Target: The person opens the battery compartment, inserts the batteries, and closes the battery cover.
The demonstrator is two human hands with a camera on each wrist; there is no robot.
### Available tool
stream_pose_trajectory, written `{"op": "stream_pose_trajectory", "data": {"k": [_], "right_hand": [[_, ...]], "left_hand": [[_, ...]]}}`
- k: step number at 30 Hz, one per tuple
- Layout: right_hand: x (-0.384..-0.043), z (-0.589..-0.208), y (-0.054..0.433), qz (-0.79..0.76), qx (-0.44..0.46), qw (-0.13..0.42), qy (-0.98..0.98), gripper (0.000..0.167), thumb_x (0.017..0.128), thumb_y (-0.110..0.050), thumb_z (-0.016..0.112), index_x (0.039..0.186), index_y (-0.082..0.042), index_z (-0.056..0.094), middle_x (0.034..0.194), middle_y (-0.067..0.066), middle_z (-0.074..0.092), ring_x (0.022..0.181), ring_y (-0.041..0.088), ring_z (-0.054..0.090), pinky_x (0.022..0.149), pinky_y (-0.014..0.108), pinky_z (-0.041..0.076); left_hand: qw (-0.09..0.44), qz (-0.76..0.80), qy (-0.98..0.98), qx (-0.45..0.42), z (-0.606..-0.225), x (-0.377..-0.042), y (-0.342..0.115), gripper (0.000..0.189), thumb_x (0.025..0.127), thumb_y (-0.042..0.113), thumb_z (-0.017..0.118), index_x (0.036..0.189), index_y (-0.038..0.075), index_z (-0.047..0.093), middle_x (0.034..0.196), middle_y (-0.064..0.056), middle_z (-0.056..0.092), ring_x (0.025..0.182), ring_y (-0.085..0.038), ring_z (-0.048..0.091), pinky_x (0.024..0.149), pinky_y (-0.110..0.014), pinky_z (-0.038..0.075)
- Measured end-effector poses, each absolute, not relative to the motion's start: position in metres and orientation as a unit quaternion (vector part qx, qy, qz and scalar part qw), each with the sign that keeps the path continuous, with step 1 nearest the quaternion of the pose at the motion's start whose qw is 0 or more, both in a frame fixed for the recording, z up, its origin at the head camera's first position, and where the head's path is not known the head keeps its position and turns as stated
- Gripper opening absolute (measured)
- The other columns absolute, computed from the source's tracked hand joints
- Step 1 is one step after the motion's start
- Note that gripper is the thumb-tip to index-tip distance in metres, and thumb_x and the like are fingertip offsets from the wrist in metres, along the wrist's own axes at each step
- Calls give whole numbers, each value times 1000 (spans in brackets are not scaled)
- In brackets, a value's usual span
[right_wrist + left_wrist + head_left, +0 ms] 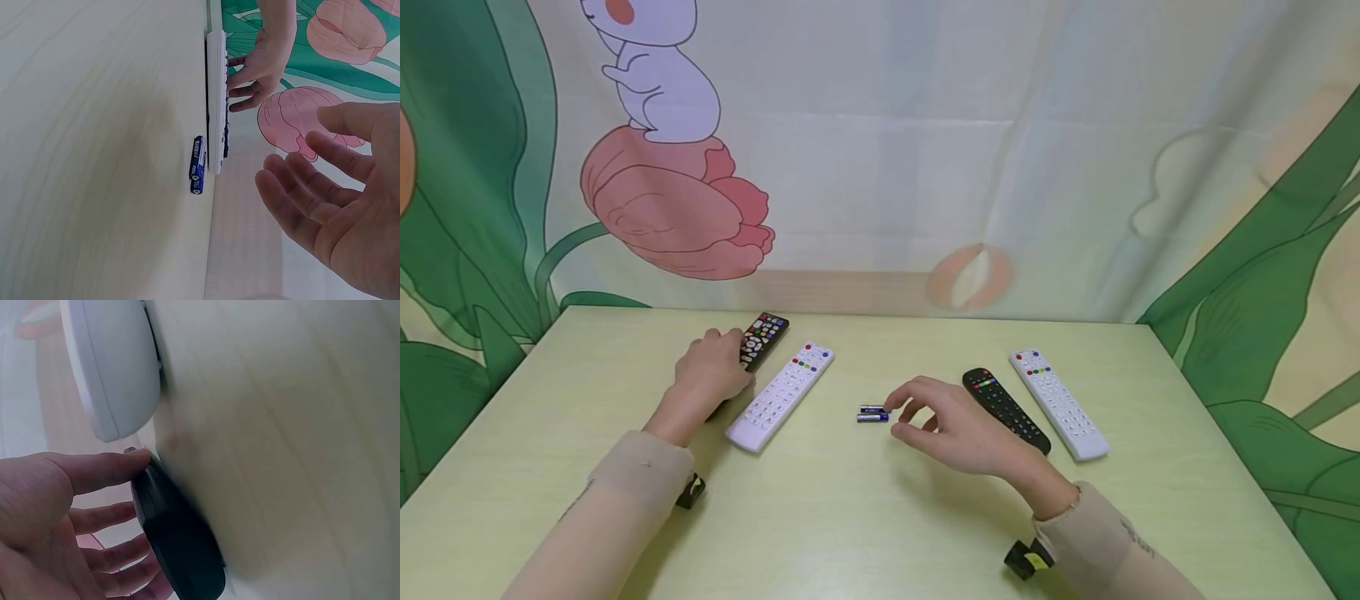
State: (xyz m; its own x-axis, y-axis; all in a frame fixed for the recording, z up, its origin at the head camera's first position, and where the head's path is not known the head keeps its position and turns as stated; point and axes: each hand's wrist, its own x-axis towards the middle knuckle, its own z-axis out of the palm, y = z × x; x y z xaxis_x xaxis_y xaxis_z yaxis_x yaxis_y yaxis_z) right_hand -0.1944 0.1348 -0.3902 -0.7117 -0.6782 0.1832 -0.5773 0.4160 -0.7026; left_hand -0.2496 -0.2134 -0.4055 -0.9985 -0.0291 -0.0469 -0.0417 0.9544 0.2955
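Observation:
My left hand point(713, 367) grips a black remote control point(764, 337) lying at the table's left side. In the left wrist view the thumb touches one edge of this black remote point(178, 537), and the fingers are at the other side. Right beside it lies a white remote point(782, 396), tilted the same way. Two blue-and-silver batteries point(872, 414) lie side by side near the middle. Just right of them hovers my right hand point(955, 425), fingers loosely bent and holding nothing; the right wrist view shows the batteries point(197, 164) apart from its fingers.
Another black remote point(1006, 410) and another white remote point(1060, 406) lie on the right, the black one partly behind my right hand. All rest on a pale wooden table point(820, 533). A printed curtain point(880, 167) hangs behind the table's far edge.

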Motion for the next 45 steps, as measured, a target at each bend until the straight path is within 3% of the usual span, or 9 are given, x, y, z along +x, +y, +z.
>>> {"op": "stream_pose_trajectory", "data": {"k": [12,31,37,45], "right_hand": [[-194,-391,134,-388,-379,69,838,22,98,-13,70,120,-12,66,118,-3,66,100,12,66,77,29,59],[-196,-389,134,-382,-394,65,833,21,100,-15,69,120,-11,66,117,0,66,100,15,66,78,29,59],[-196,-389,133,-379,-398,68,833,22,99,-14,69,120,-11,66,117,0,66,100,14,66,78,29,59],[-197,-390,133,-387,-394,79,830,22,100,-15,68,121,-10,66,118,1,66,101,15,66,78,30,59]], "left_hand": [[13,150,989,-16,-408,-248,-220,53,85,18,70,127,-9,54,108,-30,59,94,-43,59,74,-55,53],[-19,207,978,-5,-397,-244,-216,65,88,26,70,137,-11,48,109,-28,60,93,-38,57,77,-49,50],[-47,247,968,5,-392,-242,-213,64,88,27,66,138,-9,49,103,-24,61,89,-36,57,73,-46,48],[-26,305,952,-4,-381,-238,-206,63,89,27,66,141,-5,47,99,-19,63,83,-31,58,63,-37,50]]}}
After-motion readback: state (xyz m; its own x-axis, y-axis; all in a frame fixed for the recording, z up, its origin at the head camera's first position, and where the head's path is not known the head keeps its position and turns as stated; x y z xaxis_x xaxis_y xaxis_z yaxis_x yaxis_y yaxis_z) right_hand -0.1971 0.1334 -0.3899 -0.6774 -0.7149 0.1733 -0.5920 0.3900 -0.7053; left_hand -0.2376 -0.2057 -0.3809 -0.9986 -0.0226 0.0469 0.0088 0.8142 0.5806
